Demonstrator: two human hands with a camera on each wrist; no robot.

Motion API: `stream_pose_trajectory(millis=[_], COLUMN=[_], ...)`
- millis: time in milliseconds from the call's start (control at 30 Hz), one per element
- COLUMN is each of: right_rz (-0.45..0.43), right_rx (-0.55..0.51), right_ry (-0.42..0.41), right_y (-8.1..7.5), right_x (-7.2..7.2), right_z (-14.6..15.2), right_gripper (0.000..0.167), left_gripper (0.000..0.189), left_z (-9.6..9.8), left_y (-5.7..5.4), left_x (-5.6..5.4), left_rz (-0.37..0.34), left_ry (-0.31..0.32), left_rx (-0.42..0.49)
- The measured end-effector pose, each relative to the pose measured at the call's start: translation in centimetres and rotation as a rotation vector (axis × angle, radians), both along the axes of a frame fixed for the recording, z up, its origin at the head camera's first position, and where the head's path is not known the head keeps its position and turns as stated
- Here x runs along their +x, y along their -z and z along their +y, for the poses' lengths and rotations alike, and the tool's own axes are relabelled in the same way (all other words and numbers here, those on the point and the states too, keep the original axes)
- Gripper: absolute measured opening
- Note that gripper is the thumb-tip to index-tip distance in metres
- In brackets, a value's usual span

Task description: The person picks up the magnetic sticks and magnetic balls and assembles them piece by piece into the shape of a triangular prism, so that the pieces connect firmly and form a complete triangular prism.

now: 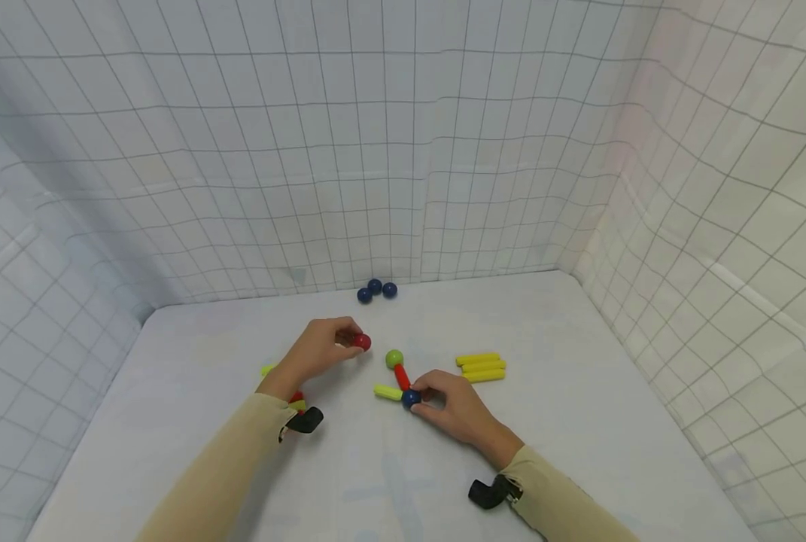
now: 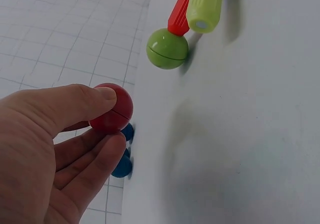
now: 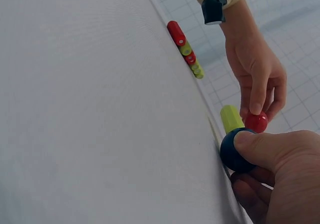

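Observation:
In the head view my left hand (image 1: 317,352) pinches a red ball (image 1: 362,342) between thumb and fingers, held above the white table. My right hand (image 1: 458,410) grips a dark blue ball (image 1: 411,398) by its side. From that ball a red rod (image 1: 402,378) runs away from me to a green ball (image 1: 393,359), and a yellow-green rod (image 1: 387,392) sticks out to the left. The left wrist view shows this rod's free end (image 2: 201,24) with a pale round spot. The red ball is apart from the joined pieces.
Three dark blue balls (image 1: 375,287) lie at the table's back edge. Several yellow rods (image 1: 484,366) lie side by side to the right. Red and yellow-green rods (image 3: 184,48) lie in a row on the left, partly behind my left forearm. Grid-patterned cloth (image 1: 348,150) surrounds the table.

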State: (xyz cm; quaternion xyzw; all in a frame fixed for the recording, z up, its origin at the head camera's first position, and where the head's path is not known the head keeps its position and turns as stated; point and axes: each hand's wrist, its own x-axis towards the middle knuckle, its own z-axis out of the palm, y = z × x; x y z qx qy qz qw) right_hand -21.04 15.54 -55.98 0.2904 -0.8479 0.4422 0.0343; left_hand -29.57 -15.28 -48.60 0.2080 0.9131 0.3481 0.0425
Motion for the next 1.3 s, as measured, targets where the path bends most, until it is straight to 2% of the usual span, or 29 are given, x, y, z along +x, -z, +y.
stream_pose_trajectory(millis=[267,567,867,1067,1300], right_rz=[-0.015,-0.005,-0.013,0.004,0.005], right_rx=[0.003,-0.009,-0.007,-0.008,-0.011], right_ry=[0.001,-0.012,-0.008,-0.011,-0.014], right_y=[-0.1,-0.2,-0.1,-0.1,-0.1], right_x=[0.1,0.1,0.1,0.1,0.1], right_z=[-0.1,0.0,0.0,0.0,0.0], right_gripper=[0.029,0.029,0.029,0.029,0.030], left_gripper=[0.022,0.020,0.019,0.020,0.020], left_z=[-0.4,-0.7,-0.4,-0.1,0.3], left_y=[0.1,0.7,1.7,2.0,2.2], left_x=[1.7,2.8,3.7,4.4,4.8], left_rz=[-0.030,-0.107,-0.092,-0.093,-0.123], left_ry=[0.012,0.035,0.102,0.090,0.074], left_rx=[-0.006,-0.007,0.004,-0.018,0.001])
